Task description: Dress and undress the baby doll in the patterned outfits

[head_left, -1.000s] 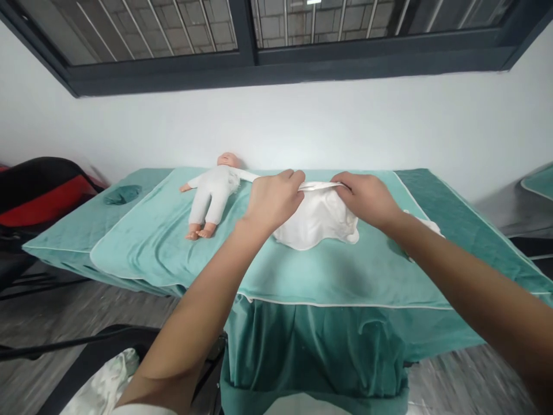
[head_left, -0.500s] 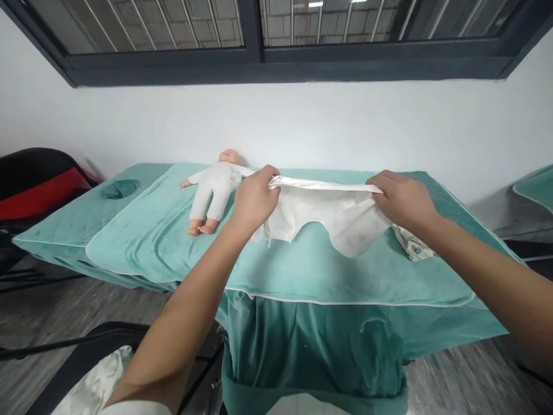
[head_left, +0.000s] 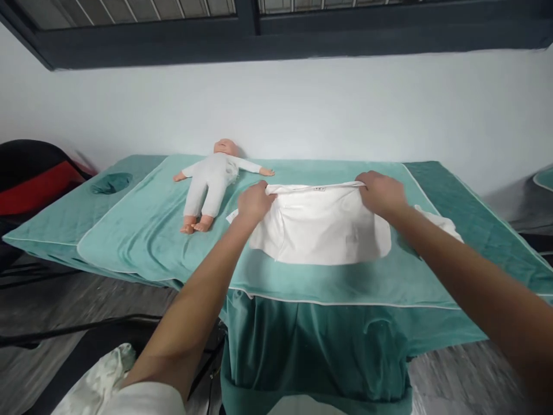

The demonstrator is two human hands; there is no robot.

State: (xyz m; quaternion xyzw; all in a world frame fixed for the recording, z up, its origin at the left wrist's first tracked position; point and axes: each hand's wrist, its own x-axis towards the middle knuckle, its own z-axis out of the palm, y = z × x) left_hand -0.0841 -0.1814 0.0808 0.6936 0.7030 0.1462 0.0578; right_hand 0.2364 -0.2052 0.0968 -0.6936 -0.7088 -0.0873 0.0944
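Observation:
A small white garment (head_left: 322,227) lies spread flat on the teal towel (head_left: 147,230) that covers the bed. My left hand (head_left: 254,203) pinches its upper left corner, fingers closed. Gripping the upper right corner is my right hand (head_left: 380,193), fingers also closed. A baby doll (head_left: 207,181) in a white suit lies on its back to the left of the garment, arms out, head toward the wall. More white cloth (head_left: 438,222) shows behind my right forearm.
The bed (head_left: 311,340) has a dark teal skirt and a face hole (head_left: 110,183) at its left end. A black and red seat (head_left: 30,173) stands at far left. White fabric (head_left: 101,383) lies in a dark bin on the floor, lower left.
The bunched garment was pulled open between my hands, held up stretched, and now lies lowered flat on the towel. My hands moved apart, then down.

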